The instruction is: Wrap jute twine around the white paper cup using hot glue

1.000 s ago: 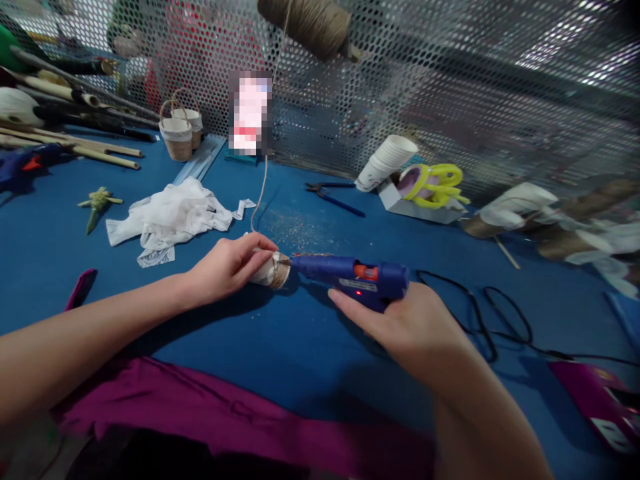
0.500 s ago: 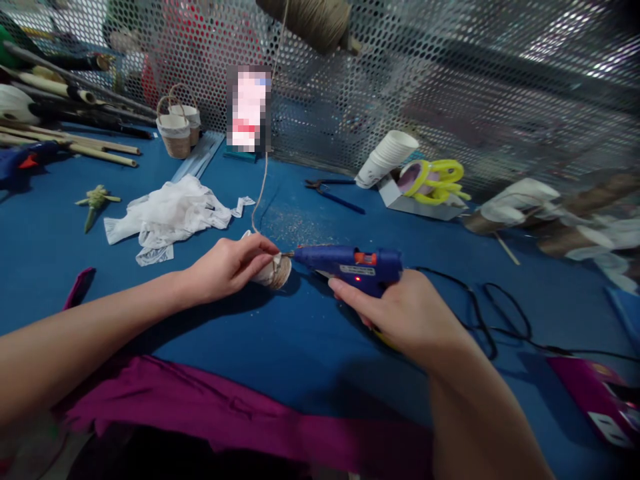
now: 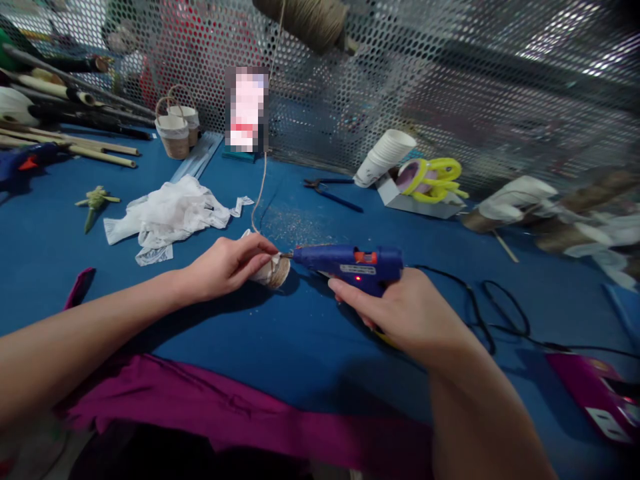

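My left hand (image 3: 230, 267) is closed around a small paper cup (image 3: 270, 275) lying on its side, partly wrapped in twine at its base. Much of the cup is hidden under the fingers. A strand of twine (image 3: 260, 190) runs from the cup up to a large spool (image 3: 310, 23). In my right hand (image 3: 405, 307) is a blue glue gun (image 3: 345, 260) with a red light on. Its nozzle points left and meets the cup right by my left fingertips.
Crumpled white lace (image 3: 175, 213) lies left of the cup. Pliers (image 3: 333, 193), stacked paper cups (image 3: 385, 157) and a white box (image 3: 420, 200) stand behind. Two small baskets (image 3: 173, 137) are at back left. A black cord (image 3: 470, 293) loops at right, beside a purple power strip (image 3: 590, 400).
Almost nothing has changed. Both hands, the cup and the glue gun hold nearly the same positions, and the view has shifted very slightly.
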Motion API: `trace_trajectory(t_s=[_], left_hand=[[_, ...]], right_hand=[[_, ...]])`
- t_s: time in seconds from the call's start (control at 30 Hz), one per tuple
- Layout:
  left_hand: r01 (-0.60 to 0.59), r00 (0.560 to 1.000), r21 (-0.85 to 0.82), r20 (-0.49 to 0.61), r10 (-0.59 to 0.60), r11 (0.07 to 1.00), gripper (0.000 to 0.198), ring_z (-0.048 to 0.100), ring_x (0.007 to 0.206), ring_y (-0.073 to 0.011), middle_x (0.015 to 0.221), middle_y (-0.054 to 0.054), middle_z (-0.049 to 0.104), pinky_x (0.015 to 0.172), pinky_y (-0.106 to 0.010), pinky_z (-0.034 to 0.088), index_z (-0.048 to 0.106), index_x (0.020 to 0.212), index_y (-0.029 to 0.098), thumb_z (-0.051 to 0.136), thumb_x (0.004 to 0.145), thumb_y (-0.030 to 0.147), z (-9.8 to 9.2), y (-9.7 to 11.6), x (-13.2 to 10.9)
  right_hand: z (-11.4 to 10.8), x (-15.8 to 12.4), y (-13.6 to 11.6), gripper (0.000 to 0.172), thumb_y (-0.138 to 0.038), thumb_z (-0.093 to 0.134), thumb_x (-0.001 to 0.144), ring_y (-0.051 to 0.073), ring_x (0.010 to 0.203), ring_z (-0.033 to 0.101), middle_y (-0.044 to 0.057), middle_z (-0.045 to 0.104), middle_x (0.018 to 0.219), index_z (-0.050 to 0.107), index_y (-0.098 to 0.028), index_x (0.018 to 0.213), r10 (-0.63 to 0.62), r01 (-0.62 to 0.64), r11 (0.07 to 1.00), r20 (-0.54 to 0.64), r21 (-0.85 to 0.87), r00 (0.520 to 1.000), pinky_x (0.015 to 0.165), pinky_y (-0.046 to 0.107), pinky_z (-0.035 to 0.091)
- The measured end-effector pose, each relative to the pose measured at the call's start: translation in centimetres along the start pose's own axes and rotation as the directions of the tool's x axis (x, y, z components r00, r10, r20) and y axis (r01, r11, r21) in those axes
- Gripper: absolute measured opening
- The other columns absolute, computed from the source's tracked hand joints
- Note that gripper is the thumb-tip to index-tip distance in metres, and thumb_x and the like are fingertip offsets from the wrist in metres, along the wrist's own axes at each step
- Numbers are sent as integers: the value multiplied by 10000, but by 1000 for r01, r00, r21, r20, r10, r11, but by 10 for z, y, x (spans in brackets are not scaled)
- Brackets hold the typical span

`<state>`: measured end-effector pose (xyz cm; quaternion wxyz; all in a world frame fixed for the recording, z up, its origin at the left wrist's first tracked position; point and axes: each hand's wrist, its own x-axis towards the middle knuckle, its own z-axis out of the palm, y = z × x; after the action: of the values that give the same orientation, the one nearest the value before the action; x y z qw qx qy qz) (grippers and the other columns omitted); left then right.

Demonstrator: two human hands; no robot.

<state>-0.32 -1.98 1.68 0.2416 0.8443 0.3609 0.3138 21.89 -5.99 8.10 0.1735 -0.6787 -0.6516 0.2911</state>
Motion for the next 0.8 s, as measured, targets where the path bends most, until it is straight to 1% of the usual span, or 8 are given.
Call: trace_trajectory(t_s=[0.17,0.3,0.4,0.53,0.73,0.8], left_hand=[[7,1000,8,5,-7,1000,217,571,592,-93,747,-32,653,541,-186,418,567,994,122,397,883,200,0,1,0],[10,1000,-23,-13,-11,1000,218,556,585,-88,752,-36,647,534,-187,404,573,985,113,401,885,202,1,0,0],[32,999,-50,-30,-33,998,222,515,536,-80,668,-11,611,503,-184,379,573,975,109,399,888,218,1,0,0],[50,998,-66,-31,-52,997,227,447,467,-68,569,24,546,457,-179,339,572,963,107,397,885,229,2,1,1],[75,997,-54,-32,-77,996,256,471,484,-77,606,-7,594,465,-184,360,579,976,100,390,890,249,3,1,0],[80,996,-51,-31,-82,995,258,483,490,-79,618,-13,607,465,-182,364,579,977,102,390,888,254,3,1,0]], right_hand=[[0,1,-1,359,-408,593,694,101,352,425,-38,446,355,437,-217,433,-23,23,999,7,31,1000,385,235,368],[-1,-1,0,382,-447,597,678,87,323,382,-52,405,332,414,-217,434,-16,16,1000,-8,-5,1000,349,228,314],[-1,-4,0,391,-445,589,686,82,303,351,-60,373,315,398,-223,427,-52,52,998,-15,-37,999,330,235,279],[0,-6,-2,380,-400,590,700,88,306,318,-63,341,311,391,-229,424,-91,89,994,-26,-62,996,329,259,258],[0,-8,-3,375,-344,582,700,88,333,290,-62,315,322,365,-231,417,-144,142,988,-34,-68,989,343,267,264],[1,-8,-3,359,-346,582,695,88,335,297,-60,331,330,381,-229,422,-151,149,987,-38,-59,988,343,265,270]])
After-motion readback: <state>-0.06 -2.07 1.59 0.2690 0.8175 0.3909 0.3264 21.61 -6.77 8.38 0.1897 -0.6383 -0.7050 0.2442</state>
